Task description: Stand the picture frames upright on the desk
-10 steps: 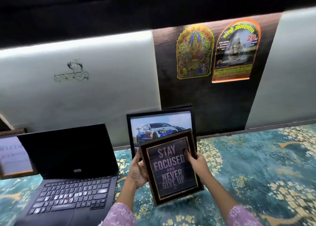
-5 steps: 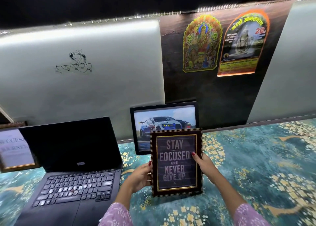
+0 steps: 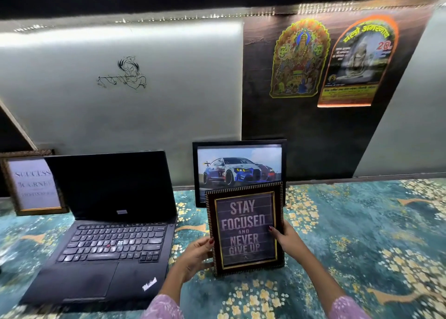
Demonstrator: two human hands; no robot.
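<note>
Straightened upright now, the dark beaded-edge "Stay Focused" frame (image 3: 245,229) stands on the teal floral desk cloth (image 3: 350,234), left hand (image 3: 196,254) and right hand (image 3: 287,240) clamping its sides, right of the black laptop (image 3: 108,224).

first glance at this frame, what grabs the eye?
The quote frame reading STAY FOCUSED AND NEVER GIVE UP, held upright at centre by the left hand and right hand. Behind it stands a car photo frame; an open laptop sits left, two bright posters upper right.
</note>
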